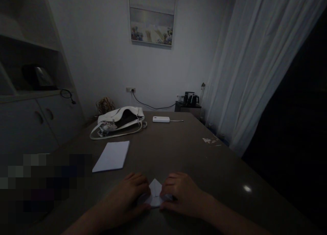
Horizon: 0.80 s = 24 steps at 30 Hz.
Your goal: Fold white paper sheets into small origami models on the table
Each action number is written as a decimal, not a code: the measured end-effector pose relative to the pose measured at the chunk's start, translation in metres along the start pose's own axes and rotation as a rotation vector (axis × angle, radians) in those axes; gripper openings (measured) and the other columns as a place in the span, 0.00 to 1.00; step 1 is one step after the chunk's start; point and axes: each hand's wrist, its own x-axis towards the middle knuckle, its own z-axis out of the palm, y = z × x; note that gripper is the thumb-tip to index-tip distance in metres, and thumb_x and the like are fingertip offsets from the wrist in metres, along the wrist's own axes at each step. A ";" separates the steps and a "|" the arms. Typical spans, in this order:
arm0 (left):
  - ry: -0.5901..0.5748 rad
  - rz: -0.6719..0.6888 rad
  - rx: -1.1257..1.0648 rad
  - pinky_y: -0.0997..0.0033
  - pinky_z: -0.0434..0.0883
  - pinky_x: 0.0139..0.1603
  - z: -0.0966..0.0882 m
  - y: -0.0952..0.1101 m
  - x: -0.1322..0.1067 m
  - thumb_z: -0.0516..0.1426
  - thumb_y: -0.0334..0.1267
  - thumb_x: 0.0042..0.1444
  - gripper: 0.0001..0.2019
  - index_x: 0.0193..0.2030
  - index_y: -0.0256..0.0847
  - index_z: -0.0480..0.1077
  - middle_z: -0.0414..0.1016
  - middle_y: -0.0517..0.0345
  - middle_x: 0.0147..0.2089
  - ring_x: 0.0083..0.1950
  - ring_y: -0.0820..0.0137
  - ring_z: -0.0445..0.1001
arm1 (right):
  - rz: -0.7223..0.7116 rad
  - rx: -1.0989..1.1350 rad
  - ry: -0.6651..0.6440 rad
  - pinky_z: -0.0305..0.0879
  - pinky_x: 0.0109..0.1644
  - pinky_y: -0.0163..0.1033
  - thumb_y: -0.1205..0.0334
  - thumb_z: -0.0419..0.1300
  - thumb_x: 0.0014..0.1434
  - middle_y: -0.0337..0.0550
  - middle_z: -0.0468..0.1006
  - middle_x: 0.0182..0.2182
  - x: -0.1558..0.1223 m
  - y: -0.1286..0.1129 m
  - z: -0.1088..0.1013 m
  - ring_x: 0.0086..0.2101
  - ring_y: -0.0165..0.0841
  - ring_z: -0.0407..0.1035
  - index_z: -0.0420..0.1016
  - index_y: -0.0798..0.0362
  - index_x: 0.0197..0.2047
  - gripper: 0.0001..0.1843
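Note:
A folded sheet of white paper (155, 188) lies at the near side of the table, its pointed tip facing away from me and a crease running down its middle. My left hand (133, 194) grips its left side, thumb at the near edge and fingers bent over the top. On the opposite side my right hand (181, 195) pinches the paper in the same way. Both hands cover the outer parts of the sheet. Beyond my left hand rests a stack of white paper (112, 156).
On the brown table (168, 149), a white handbag (120, 120) stands far left, with a white power bank (161, 119) and short cable to its right. Paper scraps (211, 140) lie near the right edge. A black kettle (193, 99) is on a small cabinet behind.

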 end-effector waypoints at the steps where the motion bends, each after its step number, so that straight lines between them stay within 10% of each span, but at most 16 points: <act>1: 0.001 0.007 0.004 0.65 0.60 0.44 0.000 0.000 0.000 0.56 0.39 0.55 0.06 0.39 0.43 0.68 0.69 0.57 0.41 0.44 0.64 0.66 | 0.002 0.007 0.001 0.55 0.39 0.36 0.50 0.61 0.53 0.38 0.76 0.33 0.000 -0.001 0.000 0.35 0.32 0.65 0.74 0.51 0.35 0.13; 24: 0.017 0.020 -0.089 0.71 0.63 0.41 0.002 -0.007 0.001 0.53 0.35 0.57 0.06 0.39 0.43 0.70 0.70 0.56 0.39 0.41 0.67 0.68 | 0.070 -0.037 0.091 0.56 0.33 0.33 0.65 0.51 0.59 0.41 0.73 0.30 0.003 -0.008 0.012 0.30 0.29 0.65 0.72 0.55 0.33 0.09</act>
